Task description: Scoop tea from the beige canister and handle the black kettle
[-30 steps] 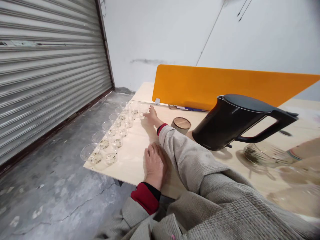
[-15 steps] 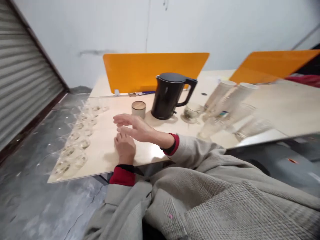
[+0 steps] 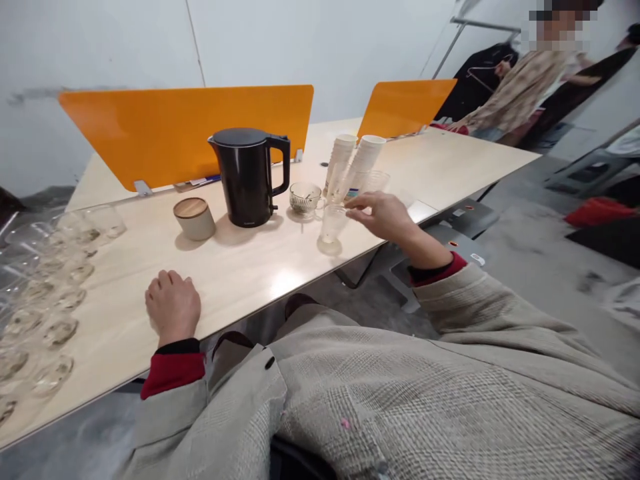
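Note:
My left hand [image 3: 172, 304] rests on the pale wooden table [image 3: 250, 267] with its fingers curled under, holding nothing that I can see. My right hand [image 3: 383, 215] hovers at the table's right side, fingers stretched toward a clear plastic cup [image 3: 332, 227] and just short of it. Behind that cup lean two stacks of white paper cups [image 3: 353, 167]. A glass mug [image 3: 305, 198] stands beside a black electric kettle [image 3: 249, 177]. Left of the kettle sits a grey jar with a wooden lid [image 3: 194, 218].
Several clear cups [image 3: 50, 287] with a little content line the table's left edge in two rows. Orange dividers [image 3: 190, 130] stand along the back. A person [image 3: 525, 87] stands at the far right near hanging clothes. Grey floor lies below.
My view has swung from the cup rows to the right. My right hand has left the far cups and travelled right, to the clear plastic cup. My left hand stayed on the table.

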